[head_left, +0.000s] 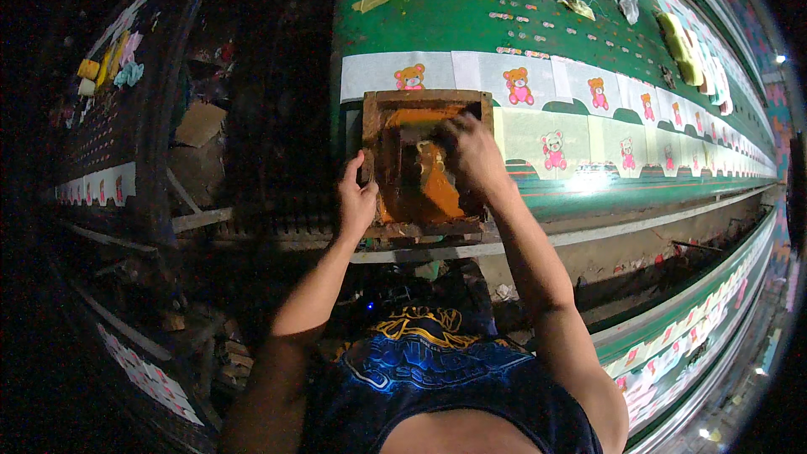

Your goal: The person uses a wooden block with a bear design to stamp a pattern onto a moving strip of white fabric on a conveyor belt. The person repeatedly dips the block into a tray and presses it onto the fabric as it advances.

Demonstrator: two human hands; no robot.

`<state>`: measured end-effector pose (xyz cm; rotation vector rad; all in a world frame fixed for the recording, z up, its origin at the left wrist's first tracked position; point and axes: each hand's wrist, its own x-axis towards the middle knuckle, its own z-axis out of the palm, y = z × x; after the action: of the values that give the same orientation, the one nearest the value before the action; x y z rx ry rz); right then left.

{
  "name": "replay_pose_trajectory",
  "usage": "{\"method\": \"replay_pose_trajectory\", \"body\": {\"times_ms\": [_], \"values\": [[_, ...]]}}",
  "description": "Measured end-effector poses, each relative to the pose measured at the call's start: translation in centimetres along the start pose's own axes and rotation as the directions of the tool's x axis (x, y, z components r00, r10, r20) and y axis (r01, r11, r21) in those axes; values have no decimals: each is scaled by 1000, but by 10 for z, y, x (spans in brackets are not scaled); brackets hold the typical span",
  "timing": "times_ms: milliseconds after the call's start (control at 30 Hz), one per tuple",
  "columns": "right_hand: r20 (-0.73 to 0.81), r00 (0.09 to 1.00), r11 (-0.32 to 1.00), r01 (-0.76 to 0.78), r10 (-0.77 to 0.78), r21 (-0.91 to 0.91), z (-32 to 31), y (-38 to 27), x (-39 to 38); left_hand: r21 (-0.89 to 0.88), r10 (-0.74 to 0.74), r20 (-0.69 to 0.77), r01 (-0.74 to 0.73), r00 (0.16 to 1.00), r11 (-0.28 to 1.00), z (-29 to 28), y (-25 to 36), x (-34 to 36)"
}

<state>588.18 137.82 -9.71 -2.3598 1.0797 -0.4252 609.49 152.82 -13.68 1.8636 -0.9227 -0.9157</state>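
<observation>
A wooden screen-printing frame point(370, 130) smeared with orange-brown ink lies flat at the near left end of the green printing table. My left hand point(359, 193) is closed on the frame's left side, thumb up along the edge. Over the right part of the mesh is my right hand point(472, 151), fingers curled down; what they hold is dark and hidden by the hand. Bright orange ink point(437, 189) covers the middle and lower mesh. Pale fabric pieces point(530, 76) printed with brown and pink bears run in a row beyond the frame, and yellowish pieces point(572, 147) with partly coloured bears lie to its right.
The long green table point(412, 21) stretches away to the right, with small prints and scraps on it. Folded cloths point(679, 50) lie at its far right. A darker table point(92, 151) with prints stands left across a gap, and another green table point(672, 353) is at the lower right.
</observation>
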Motion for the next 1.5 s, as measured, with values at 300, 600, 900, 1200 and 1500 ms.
{"method": "replay_pose_trajectory", "body": {"times_ms": [300, 600, 900, 1200, 1500], "values": [[128, 991, 999, 30, -27, -19, 36, -15, -80, 52, 2, -9, -1, 1000, 999, 0, -1, -2], [-7, 999, 975, -41, 43, 217, 11, -26, -134, 98, 74, -27, -72, 997, 993, 0, -9, 1], [-31, 784, 666, -505, 620, 549, 10, 26, -154, 149, 144, -60, -134, 988, 980, 22, 32, -13], [-158, 762, 736, -517, 628, 437, -71, 145, -208, -30, 79, -46, -80, 996, 996, 187, 65, -31], [-90, 803, 761, -514, 589, 396, -90, 221, -238, 66, 169, -80, -164, 982, 984, 265, 52, -31]]}}
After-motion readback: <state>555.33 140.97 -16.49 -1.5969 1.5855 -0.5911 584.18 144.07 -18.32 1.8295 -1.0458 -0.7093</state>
